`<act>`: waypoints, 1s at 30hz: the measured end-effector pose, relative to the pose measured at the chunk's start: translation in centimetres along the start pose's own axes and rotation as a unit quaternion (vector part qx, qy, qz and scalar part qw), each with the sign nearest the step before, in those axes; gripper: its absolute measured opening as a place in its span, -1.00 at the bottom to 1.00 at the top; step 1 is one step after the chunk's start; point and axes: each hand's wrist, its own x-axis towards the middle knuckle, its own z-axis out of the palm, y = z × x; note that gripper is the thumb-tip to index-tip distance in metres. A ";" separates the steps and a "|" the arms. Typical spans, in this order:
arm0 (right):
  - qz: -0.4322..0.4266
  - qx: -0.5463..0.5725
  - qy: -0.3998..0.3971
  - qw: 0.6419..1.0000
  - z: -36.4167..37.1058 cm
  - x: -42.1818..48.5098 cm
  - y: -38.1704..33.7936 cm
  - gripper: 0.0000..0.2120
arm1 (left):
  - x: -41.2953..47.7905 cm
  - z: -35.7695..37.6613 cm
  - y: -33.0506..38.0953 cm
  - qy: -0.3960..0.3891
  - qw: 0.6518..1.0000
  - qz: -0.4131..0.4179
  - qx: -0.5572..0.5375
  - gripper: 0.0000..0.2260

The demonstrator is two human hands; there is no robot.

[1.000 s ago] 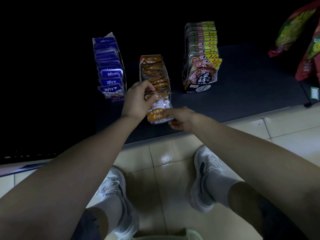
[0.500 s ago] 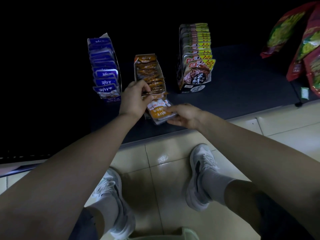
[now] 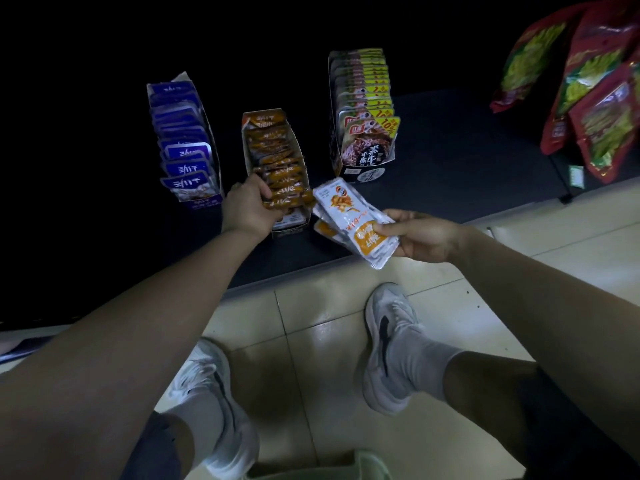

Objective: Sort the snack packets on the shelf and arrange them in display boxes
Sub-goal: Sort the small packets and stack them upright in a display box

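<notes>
blue packet box (image 3: 183, 143): full, untouched. left grip (image 3: 247, 209) curled on front orange packets (image 3: 282, 174) in orange display box (image 3: 258, 140) on shelf (image 3: 450, 161). right grip (image 3: 422, 237) pinches white-orange packet bundle (image 3: 353, 220), just beside box, over shelf edge. step judged: regrouping orange box. next: part row, slot bundle upright.

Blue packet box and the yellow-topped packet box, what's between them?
The orange packet box, its front packets gripped by the left hand, seen in the head view.
</notes>
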 end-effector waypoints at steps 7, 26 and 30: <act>-0.042 0.049 -0.021 0.998 0.0 -0.6 -0.9 -0.73 | 0.1 -0.3 -0.6 -0.049 0.996 -0.052 -0.055 -0.64; -0.124 0.045 0.032 0.991 4.7 2.0 -1.8 -0.69 | -1.5 -1.9 1.1 -0.050 0.978 -0.111 -0.171 -0.61; -0.108 0.031 0.012 0.994 5.6 2.4 -2.0 -0.78 | -2.1 -3.6 3.3 -0.097 0.898 -0.102 -0.417 -0.67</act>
